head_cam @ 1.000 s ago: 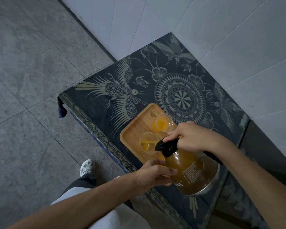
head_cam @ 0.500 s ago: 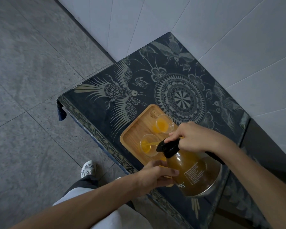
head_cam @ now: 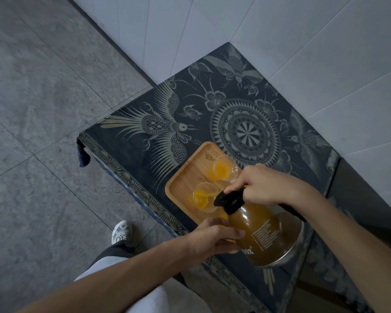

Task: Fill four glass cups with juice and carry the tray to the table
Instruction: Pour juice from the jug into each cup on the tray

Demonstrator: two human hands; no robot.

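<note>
On a dark desk (head_cam: 145,141) patterned with pale birds and a round medallion sits a wooden tray (head_cam: 185,175), near the front edge; two glass cups stand on it; the far cup (head_cam: 225,167) holds some orange juice; the near cup (head_cam: 204,197) takes a thin orange stream from the black spout of a tilted jug (head_cam: 264,236) filled with amber juice; the right hand (head_cam: 264,185) grips the jug at its black top and handle, fingers wrapped closed around it; the left hand (head_cam: 212,238) cups the jug's side from below, fingers curled against the glass; a white shoe (head_cam: 121,231) shows on the grey tiled floor beside the desk.
</note>
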